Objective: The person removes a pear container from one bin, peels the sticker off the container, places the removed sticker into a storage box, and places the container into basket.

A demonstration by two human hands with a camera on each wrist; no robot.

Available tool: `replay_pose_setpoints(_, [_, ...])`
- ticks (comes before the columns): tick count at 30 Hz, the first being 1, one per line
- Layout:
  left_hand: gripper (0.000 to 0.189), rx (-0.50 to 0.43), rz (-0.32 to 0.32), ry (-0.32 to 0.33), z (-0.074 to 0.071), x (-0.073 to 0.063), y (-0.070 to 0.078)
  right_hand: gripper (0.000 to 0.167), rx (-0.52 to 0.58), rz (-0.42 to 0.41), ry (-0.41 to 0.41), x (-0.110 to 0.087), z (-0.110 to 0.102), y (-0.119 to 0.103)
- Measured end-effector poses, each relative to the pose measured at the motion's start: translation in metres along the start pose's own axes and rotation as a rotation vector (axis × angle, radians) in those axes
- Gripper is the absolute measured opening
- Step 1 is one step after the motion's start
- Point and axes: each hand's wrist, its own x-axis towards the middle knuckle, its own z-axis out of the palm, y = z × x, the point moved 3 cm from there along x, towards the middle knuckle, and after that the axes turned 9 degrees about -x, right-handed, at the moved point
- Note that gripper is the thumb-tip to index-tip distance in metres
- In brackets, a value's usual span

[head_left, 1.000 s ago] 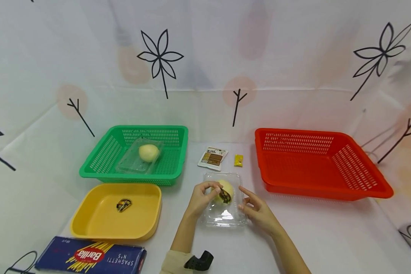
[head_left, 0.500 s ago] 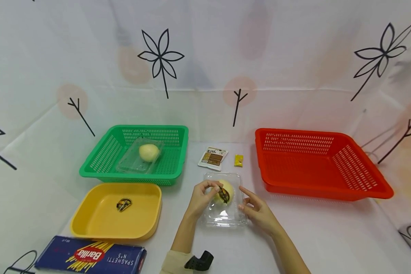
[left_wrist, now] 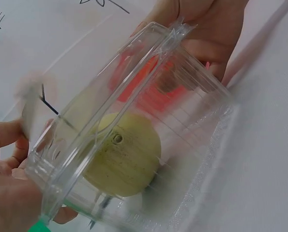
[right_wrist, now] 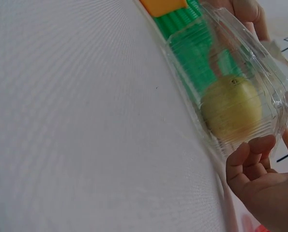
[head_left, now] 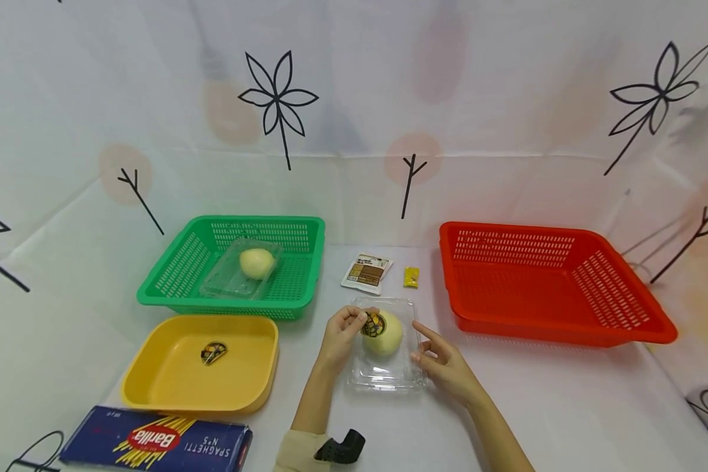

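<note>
My left hand pinches a round black-and-yellow sticker at its left edge, over a clear plastic clamshell box. In the left wrist view the sticker's pale back stands up beside the lid. A pale yellow-green, melon-like fruit lies inside the closed box, its stem scar visible in both wrist views. My right hand holds the box's right side, index finger at the lid's edge and the other fingers curled against the wall.
A green basket holds another boxed fruit. The yellow tray has another sticker in it. A blue spaghetti box lies front left, a red basket right. Brown-white packets and a yellow sachet lie behind.
My left hand has drawn slightly left and up with the sticker, which has turned from edge-on to show its round printed face. The right hand and the box have stayed put.
</note>
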Motion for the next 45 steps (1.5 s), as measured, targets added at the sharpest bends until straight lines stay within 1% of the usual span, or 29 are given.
replay_pose_setpoints(4, [0.006,0.011,0.008,-0.001,0.001,-0.001,0.0,0.062,-0.006,0.024,0.002,0.001,0.001,0.0])
replay_pose_setpoints(7, [0.005,0.011,0.018,0.014,0.001,-0.003,0.001,0.062,-0.007,0.04,0.004,0.001,0.001,0.0])
replay_pose_setpoints(10, [0.008,0.018,0.026,0.015,0.0,-0.007,0.002,0.062,-0.011,0.051,0.009,0.001,0.001,0.0])
replay_pose_setpoints(14, [0.011,0.029,0.012,0.026,-0.001,-0.015,0.003,0.063,-0.006,0.068,0.014,0.0,0.002,0.001])
replay_pose_setpoints(18, [0.016,0.049,0.011,0.05,-0.003,-0.025,0.01,0.062,0.023,0.043,0.01,-0.001,0.002,0.001])
replay_pose_setpoints(22, [0.017,0.111,0.015,0.089,-0.01,-0.036,0.02,0.061,0.034,0.003,0.004,-0.001,0.001,0.0])
replay_pose_setpoints(25, [0.015,0.153,0.004,0.131,-0.022,-0.045,0.028,0.06,0.031,0.001,0.002,-0.001,0.001,0.0])
replay_pose_setpoints(28, [0.014,0.167,0.002,0.175,-0.037,-0.056,0.04,0.061,0.032,0.013,0.004,-0.001,0.001,-0.001])
replay_pose_setpoints(31, [0.014,0.185,0.037,0.24,-0.054,-0.067,0.058,0.062,0.03,0.024,0.007,-0.001,0.001,-0.001])
replay_pose_setpoints(33, [0.014,0.189,0.072,0.292,-0.065,-0.074,0.07,0.062,0.029,0.023,0.006,-0.001,0.001,-0.001])
replay_pose_setpoints(36, [0.016,0.239,0.096,0.375,-0.084,-0.085,0.087,0.061,0.026,0.015,0.002,-0.001,0.001,-0.001])
replay_pose_setpoints(39, [0.019,0.316,0.095,0.454,-0.102,-0.096,0.098,0.061,0.021,0.017,0.002,-0.001,0.001,0.0])
replay_pose_setpoints(41, [0.022,0.359,0.082,0.508,-0.115,-0.101,0.103,0.061,0.019,0.025,0.004,-0.001,0.001,0.0])
replay_pose_setpoints(45, [0.022,0.386,0.053,0.61,-0.137,-0.11,0.109,0.062,0.012,0.041,0.007,-0.002,0.001,0.0])
